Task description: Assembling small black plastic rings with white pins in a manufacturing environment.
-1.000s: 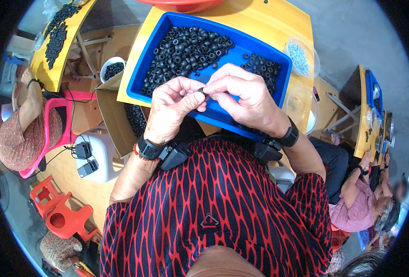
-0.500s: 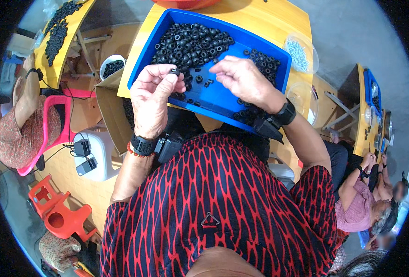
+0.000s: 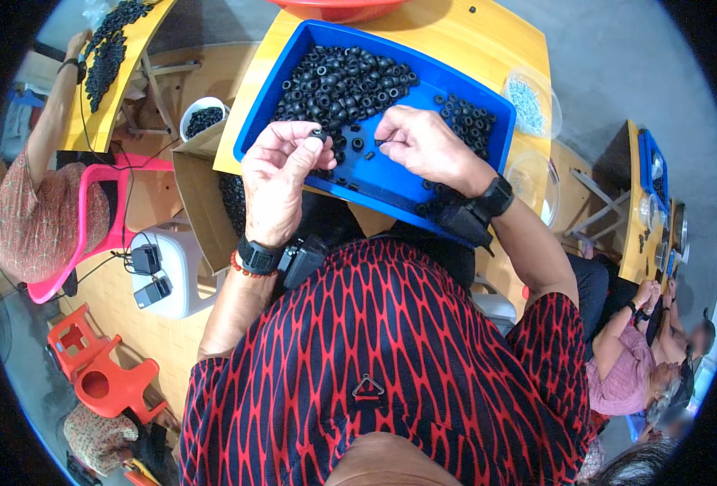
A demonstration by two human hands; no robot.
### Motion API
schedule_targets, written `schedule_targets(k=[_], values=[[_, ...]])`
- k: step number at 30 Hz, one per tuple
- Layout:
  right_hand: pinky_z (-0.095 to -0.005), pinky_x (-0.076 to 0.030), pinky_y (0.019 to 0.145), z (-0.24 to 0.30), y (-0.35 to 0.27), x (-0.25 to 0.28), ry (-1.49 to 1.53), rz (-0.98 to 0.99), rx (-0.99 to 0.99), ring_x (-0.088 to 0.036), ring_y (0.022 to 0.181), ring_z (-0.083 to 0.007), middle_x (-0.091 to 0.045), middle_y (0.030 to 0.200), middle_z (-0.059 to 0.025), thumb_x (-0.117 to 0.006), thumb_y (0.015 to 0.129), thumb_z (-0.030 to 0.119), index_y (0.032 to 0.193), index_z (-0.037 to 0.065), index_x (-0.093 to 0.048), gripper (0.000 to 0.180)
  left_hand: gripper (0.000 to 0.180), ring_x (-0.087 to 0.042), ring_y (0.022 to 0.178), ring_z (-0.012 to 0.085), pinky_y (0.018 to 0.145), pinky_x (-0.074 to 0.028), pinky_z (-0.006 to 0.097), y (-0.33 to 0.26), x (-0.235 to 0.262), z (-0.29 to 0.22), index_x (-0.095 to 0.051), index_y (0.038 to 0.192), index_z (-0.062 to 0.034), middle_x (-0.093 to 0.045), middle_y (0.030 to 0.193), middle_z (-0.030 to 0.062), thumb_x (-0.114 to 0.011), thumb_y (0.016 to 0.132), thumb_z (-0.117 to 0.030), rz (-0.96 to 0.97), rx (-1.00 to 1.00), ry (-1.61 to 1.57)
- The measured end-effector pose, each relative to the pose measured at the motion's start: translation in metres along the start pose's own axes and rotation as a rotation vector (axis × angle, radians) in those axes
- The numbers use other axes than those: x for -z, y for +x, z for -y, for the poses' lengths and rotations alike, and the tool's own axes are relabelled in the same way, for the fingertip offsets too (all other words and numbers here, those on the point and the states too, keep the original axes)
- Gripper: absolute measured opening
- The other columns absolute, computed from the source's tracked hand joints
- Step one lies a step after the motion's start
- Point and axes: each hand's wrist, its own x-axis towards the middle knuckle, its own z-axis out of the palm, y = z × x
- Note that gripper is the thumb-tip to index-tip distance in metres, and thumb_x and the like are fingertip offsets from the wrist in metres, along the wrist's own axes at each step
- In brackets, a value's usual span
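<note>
A small black ring-shaped part [image 3: 319,134] is pinched between the thumb and forefinger of my left hand [image 3: 277,174], above the near left side of a blue tray [image 3: 378,201]. My right hand [image 3: 431,146] is over the middle of the tray, its thumb and fingertips drawn together. Something small and dark may be at those tips, too small to name. A large heap of black rings [image 3: 338,81] fills the tray's far left, and a smaller group [image 3: 468,121] lies along the right side, partly behind my right hand. A few loose black pieces [image 3: 357,144] lie between my hands.
Two clear round tubs, one of pale small parts [image 3: 525,105], stand on the yellow table [image 3: 504,40] to the right. A red basin [image 3: 338,8] is at the far edge. A cardboard box [image 3: 200,194] and a white bucket [image 3: 204,120] are at left. Co-workers sit on both sides.
My right hand's fingers have come down and closed together at the middle of the tray. My left hand still holds the ring. At left, a co-worker's arm has reached farther over their table.
</note>
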Motion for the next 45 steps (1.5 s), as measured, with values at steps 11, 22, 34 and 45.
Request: schedule_targets(k=[11, 22, 34, 45], values=[[-0.0238, -0.055, 0.061, 0.036, -0.014, 0.018, 0.904, -0.096, -0.092, -0.066, 0.071, -0.0092, -0.066, 0.08, -0.0032, -0.064, 0.089, 0.001, 0.114, -0.002, -0.064, 0.025, 0.019, -0.067, 0.083, 0.0177, 0.076, -0.057, 0.032, 0.0, -0.024, 0.006, -0.059, 0.11, 0.0011, -0.068, 0.099, 0.0137, -0.063, 0.094, -0.008, 0.211, 0.126, -0.037], [-0.0228, -0.054, 0.068, 0.02, -0.02, 0.018, 0.756, -0.191, -0.039, -0.065, 0.075, -0.0082, -0.07, 0.088, -0.0049, -0.065, 0.09, 0.002, 0.109, 0.0, -0.068, 0.02, 0.019, -0.067, 0.08, 0.0173, 0.076, -0.057, 0.031, 0.008, -0.029, 0.016, -0.06, 0.109, 0.0016, -0.069, 0.097, 0.0136, -0.064, 0.092, -0.007, 0.244, 0.122, 0.017], [-0.0215, -0.053, 0.067, 0.019, -0.02, 0.021, 0.798, -0.176, -0.095, -0.063, 0.074, -0.0069, -0.069, 0.089, -0.0041, -0.067, 0.089, 0.001, 0.107, 0.0, -0.069, 0.019, 0.02, -0.066, 0.077, 0.0162, 0.073, -0.056, 0.029, 0.01, -0.033, 0.015, -0.062, 0.106, 0.004, -0.069, 0.092, 0.0121, -0.066, 0.091, -0.009, 0.222, 0.18, 0.06], [-0.0229, -0.046, 0.063, 0.015, -0.011, 0.02, 0.541, -0.238, 0.158, -0.06, 0.075, -0.0101, -0.065, 0.085, -0.0034, -0.071, 0.081, -0.001, 0.097, 0.004, -0.074, 0.017, 0.018, -0.066, 0.073, 0.0163, 0.069, -0.055, 0.029, 0.011, -0.032, 0.015, -0.062, 0.105, 0.0033, -0.07, 0.09, 0.012, -0.066, 0.092, -0.009, 0.228, 0.215, 0.062]])
